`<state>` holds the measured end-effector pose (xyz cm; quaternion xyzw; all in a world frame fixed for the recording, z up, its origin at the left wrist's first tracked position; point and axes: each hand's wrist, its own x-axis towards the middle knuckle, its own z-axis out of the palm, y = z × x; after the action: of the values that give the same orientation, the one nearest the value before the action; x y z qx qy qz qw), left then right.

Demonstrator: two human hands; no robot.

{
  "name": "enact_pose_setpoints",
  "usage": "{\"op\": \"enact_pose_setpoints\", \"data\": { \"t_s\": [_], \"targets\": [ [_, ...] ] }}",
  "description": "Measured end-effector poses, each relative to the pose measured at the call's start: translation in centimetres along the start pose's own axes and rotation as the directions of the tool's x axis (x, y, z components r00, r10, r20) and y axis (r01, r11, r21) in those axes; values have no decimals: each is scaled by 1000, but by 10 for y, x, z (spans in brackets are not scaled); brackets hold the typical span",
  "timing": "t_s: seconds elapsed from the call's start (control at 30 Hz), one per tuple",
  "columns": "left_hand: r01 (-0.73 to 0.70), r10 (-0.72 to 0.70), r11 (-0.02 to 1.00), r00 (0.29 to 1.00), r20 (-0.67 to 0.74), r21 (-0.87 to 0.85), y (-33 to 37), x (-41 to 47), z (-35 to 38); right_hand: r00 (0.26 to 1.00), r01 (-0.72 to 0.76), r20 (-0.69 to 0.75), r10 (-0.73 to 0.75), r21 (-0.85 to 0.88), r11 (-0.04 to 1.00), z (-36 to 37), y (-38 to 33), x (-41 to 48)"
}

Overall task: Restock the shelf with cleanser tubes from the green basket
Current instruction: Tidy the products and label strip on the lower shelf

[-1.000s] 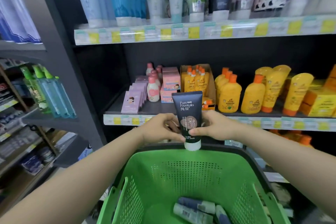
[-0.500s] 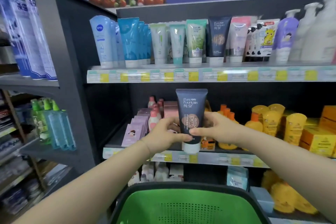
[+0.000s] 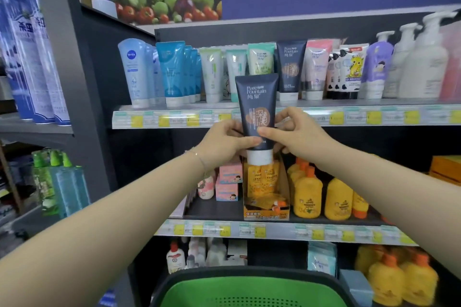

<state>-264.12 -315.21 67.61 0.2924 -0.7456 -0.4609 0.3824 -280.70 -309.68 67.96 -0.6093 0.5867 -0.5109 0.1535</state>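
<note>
Only the green basket's [image 3: 249, 291] rim shows at the bottom edge; its inside is out of view. The left hand [image 3: 224, 142] and right hand [image 3: 296, 134] both pinch a dark tube [image 3: 257, 107] marked "Pure Fountain". It is upright, cap down, before the upper shelf's [image 3: 349, 117] price-tag edge, just beside a matching tube [image 3: 290, 67] standing there.

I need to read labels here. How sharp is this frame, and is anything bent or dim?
Head view: the dark Pure Fountain tube, in the left hand and right hand, reads clearly; shelf price tags smear into blur; wide-angle bowing tilts the blue cans; the bottom shelf is dim.
</note>
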Motion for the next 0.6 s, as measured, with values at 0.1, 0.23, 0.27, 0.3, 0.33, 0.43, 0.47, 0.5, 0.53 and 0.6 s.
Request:
{"op": "enact_pose_setpoints", "data": {
  "t_s": [0.1, 0.23, 0.27, 0.3, 0.33, 0.43, 0.47, 0.5, 0.53, 0.6],
  "targets": [
    [-23, 23, 999, 1000, -13, 40, 17, 10, 0, 998, 23, -60, -21, 34, 999, -10, -12, 6],
    [-60, 62, 994, 998, -17, 88, 33, 22, 5, 995, 45, -94, -44, 7, 999, -25, -22, 13],
    [-72, 73, 993, 997, -11, 90, 37, 25, 7, 994, 47, -97, -46, 8, 999, -29, -23, 15],
    [-82, 83, 993, 997, -6, 89, 40, 28, 8, 994, 50, -101, -50, 1, 999, -33, -24, 17],
    [-94, 95, 992, 995, -5, 89, 43, 31, 9, 993, 49, -107, -50, -15, 999, -37, -24, 20],
    [-130, 132, 983, 991, -6, 128, 55, 42, 13, 990, 43, -132, -48, -46, 998, -48, -25, 30],
    [-137, 139, 981, 990, -10, 139, 59, 46, 15, 989, 40, -141, -46, -47, 998, -51, -26, 34],
    [-143, 146, 980, 989, -13, 142, 63, 50, 17, 987, 41, -153, -47, -44, 998, -54, -26, 38],
    [-148, 151, 980, 988, -14, 135, 67, 55, 18, 985, 44, -167, -50, -36, 998, -58, -26, 43],
    [-152, 156, 981, 987, -27, 118, 74, 66, 21, 981, 59, -186, -64, -30, 998, -64, -27, 52]
  ]
}}
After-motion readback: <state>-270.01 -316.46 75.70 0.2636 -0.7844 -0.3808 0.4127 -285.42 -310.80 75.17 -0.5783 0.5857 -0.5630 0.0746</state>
